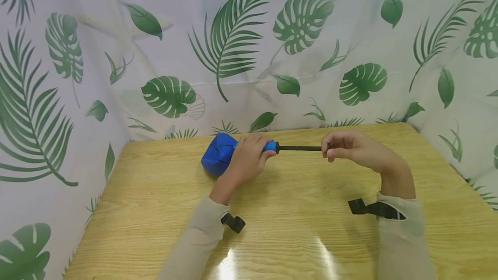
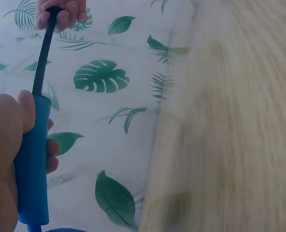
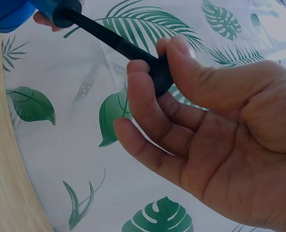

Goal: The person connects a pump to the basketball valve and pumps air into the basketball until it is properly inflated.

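Observation:
My left hand grips the blue barrel of a small hand pump, fingers wrapped round it. From the barrel's right end a thin black rod reaches out, well extended. At its far end my right hand pinches the black end knob between thumb and fingers. A blue ball, with an angular, dented shape, sits at the pump's other end, just left of my left hand. Only a sliver of the ball shows in the left wrist view.
Beneath both hands lies a wood-grain table. White cloth with green leaf prints hangs behind it and along both sides. A black strap with a small device is on the left wrist, and another strap is on the right.

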A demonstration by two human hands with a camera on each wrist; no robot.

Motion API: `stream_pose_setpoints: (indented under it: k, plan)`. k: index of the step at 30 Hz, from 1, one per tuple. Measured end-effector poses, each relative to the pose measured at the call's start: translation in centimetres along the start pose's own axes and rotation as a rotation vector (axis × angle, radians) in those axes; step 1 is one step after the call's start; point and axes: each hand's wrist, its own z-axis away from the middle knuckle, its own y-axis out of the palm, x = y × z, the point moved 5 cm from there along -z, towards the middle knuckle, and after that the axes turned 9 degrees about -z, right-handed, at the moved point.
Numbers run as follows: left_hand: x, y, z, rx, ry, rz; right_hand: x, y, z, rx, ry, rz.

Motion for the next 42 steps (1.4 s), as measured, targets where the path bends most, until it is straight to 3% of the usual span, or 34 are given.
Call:
stream_pose_setpoints:
  k: [9,16,23,32,38,42]
  plan:
    - [-1.4,0.6,0.1,-0.014,0.007,0.02,-0.5,1.2,-1.7,-0.082,0.015,0.014]
    - [-2.3,0.8,0.0,-0.016,0.021,0.01,-1.2,3.4,-4.0,-0.095,0.077,0.015]
    - [-2.7,1.2,0.2,0.023,0.026,0.075,-1.4,4.6,-5.0,-0.089,0.105,-0.011]
    - [-2.3,0.9,0.0,0.031,0.037,0.06,-1.2,3.8,-4.1,-0.035,0.128,0.006]
    - [-1.0,0.5,0.0,-0.004,0.002,0.045,0.1,1.3,-1.7,-0.043,0.02,-0.052]
    - [-0.4,0.1,0.0,-0.02,-0.001,0.047,0.9,0.2,-0.1,-0.077,0.001,-0.033]
